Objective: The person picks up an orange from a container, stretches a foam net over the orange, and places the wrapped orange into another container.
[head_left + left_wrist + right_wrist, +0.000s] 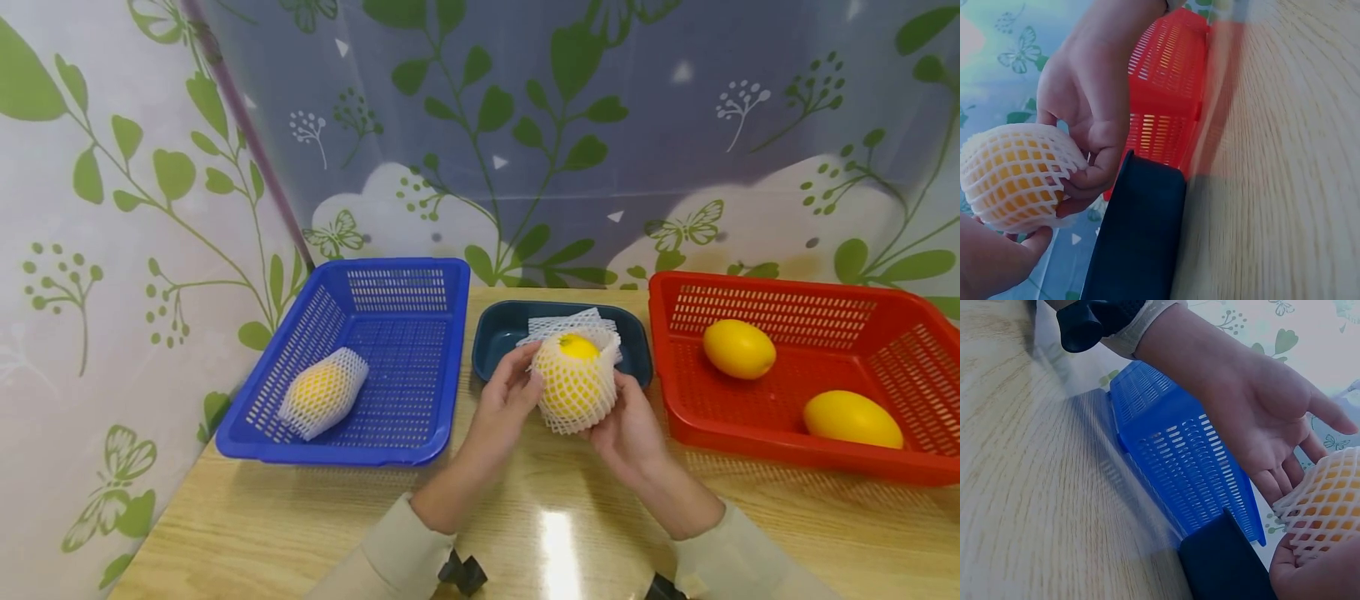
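Observation:
Between both hands, a yellow fruit in a white foam net (573, 387) (1019, 178) (1329, 500) is held above the front edge of a dark teal tray (487, 371) (1138, 231) (1225, 562). Its yellow top shows through the net's open upper end. The left hand (504, 408) (994, 259) (1266, 419) grips the left side, thumb toward the front. From the right and below, the right hand (632, 429) (1094, 112) (1319, 572) holds it with bent fingers. White foam nets (558, 323) lie in the tray behind the fruit.
At the left stands a blue basket (442, 358) (1179, 462) holding a netted yellow fruit (325, 393). A red basket (750, 433) (1166, 94) at the right holds two bare yellow fruits (738, 348) (853, 418). Patterned cloth (480, 167) hangs behind the wooden table (510, 533).

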